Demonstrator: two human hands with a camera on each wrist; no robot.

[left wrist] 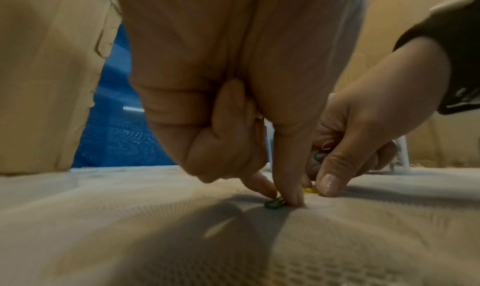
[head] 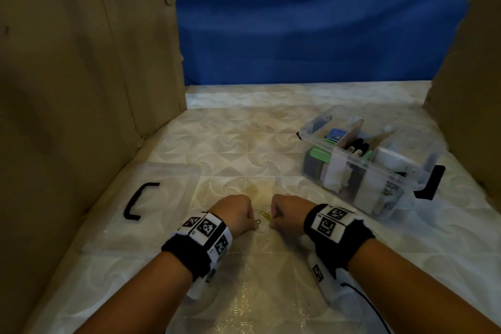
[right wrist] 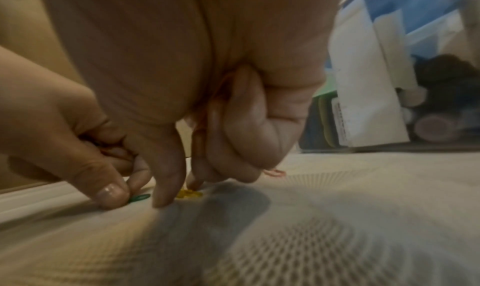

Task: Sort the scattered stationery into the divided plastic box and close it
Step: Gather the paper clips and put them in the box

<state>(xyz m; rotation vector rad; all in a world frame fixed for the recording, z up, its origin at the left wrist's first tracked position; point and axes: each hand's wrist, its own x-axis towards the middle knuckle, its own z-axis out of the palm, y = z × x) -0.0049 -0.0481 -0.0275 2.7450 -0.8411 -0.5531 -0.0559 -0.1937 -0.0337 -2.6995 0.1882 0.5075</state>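
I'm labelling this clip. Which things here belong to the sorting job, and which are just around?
Job: green clip, yellow clips, pink clip, box, lid, left hand, right hand.
Around: cardboard walls, blue cloth, tablecloth.

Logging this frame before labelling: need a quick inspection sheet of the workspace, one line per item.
Surface: pale patterned tablecloth, wrinkled by the hands.
Job's things: divided plastic box open, part filled; clear lid with black handle lying flat to the left; green paper clip and yellow paper clip on the cloth.
Clutter: nothing seen.
Grippers: left hand pinches the green clip; right hand fingertips at the yellow clip, grip unclear.
Cables: black wire off the right wrist unit.
Surroundings: cardboard walls, blue backdrop.
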